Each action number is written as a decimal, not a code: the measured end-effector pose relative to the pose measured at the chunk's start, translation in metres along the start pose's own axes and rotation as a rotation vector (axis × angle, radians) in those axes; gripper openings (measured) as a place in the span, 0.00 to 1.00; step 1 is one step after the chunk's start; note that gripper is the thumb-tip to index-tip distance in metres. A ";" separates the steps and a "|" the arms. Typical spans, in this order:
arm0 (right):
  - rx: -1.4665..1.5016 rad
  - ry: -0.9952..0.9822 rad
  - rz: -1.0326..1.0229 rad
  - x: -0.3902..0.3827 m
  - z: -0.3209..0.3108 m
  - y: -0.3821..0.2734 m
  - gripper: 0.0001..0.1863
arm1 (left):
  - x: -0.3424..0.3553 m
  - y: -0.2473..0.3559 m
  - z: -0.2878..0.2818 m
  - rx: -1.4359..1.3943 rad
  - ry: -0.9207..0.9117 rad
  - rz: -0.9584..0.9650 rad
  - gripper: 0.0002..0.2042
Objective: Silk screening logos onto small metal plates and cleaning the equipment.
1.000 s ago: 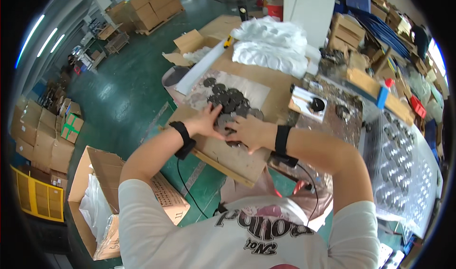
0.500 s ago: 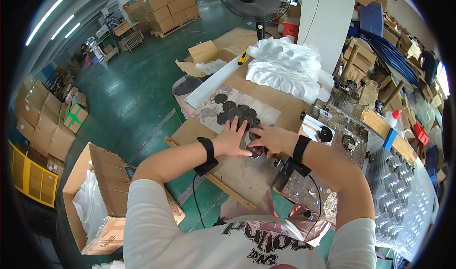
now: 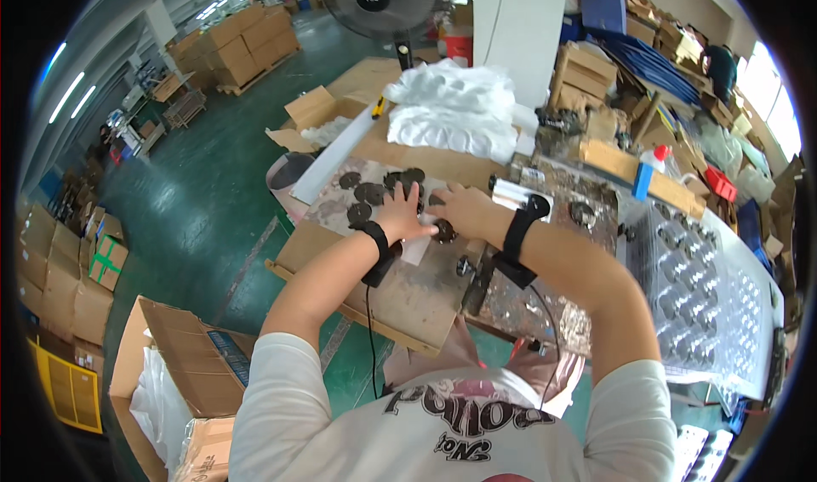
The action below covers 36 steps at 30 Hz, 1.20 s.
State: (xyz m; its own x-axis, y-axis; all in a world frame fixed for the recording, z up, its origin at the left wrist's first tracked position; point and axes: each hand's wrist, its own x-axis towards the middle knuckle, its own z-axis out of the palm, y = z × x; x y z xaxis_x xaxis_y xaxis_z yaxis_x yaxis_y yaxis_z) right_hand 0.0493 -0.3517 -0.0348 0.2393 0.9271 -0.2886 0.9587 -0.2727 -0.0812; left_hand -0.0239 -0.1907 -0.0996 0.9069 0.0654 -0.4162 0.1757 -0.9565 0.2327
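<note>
Several dark round discs (image 3: 368, 193) lie spread over a pale, stained board (image 3: 328, 205) on the worktable. My left hand (image 3: 402, 216) rests among them with its fingers spread, fingertips beside the far discs (image 3: 413, 176). Close to its right is my right hand (image 3: 464, 211), fingers stretched out toward the left over a disc that they partly cover. Another dark disc (image 3: 442, 231) sits just below the right fingers, near my left thumb. Neither hand has lifted anything visibly. A black strap with a small device is on each wrist.
White wrapping foam (image 3: 455, 112) is piled behind the board, with a yellow cutter (image 3: 379, 106) beside it. A metal-fitted bench (image 3: 553, 286) adjoins at right, next to plastic-covered trays of parts (image 3: 689, 286). An open carton (image 3: 191, 354) stands at lower left; a fan (image 3: 374, 1) stands behind.
The clustered discs are now spread farther apart across the board. Both hands have shifted with them, the right fingers reaching farther forward. The whole view has swung somewhat to the right.
</note>
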 end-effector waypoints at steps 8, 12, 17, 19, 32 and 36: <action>-0.039 0.828 -0.281 -0.096 -0.163 -0.010 0.19 | -0.001 -0.008 -0.088 0.367 0.329 0.595 0.37; -0.300 0.933 -0.166 -0.159 -0.199 -0.003 0.17 | -0.006 -0.026 -0.090 0.485 0.278 0.763 0.29; -0.403 0.971 0.154 -0.199 -0.202 0.027 0.15 | -0.035 -0.046 -0.096 0.488 0.292 0.654 0.24; -0.176 0.995 0.241 -0.200 -0.195 0.036 0.14 | -0.049 -0.047 -0.102 0.473 0.392 0.572 0.22; 0.246 0.460 -0.003 -0.164 -0.182 0.039 0.18 | -0.143 0.053 -0.129 -1.008 0.189 0.498 0.23; 0.235 0.664 0.155 -0.108 -0.175 0.077 0.20 | -0.142 0.058 -0.116 -0.818 0.210 0.442 0.25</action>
State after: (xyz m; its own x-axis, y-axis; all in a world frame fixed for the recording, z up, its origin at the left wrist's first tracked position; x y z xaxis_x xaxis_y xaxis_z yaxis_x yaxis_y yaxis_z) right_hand 0.1241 -0.4277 0.1569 0.4847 0.8136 0.3210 0.8654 -0.3930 -0.3107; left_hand -0.0978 -0.2226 0.0751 0.9917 -0.1287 0.0046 -0.0583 -0.4167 0.9072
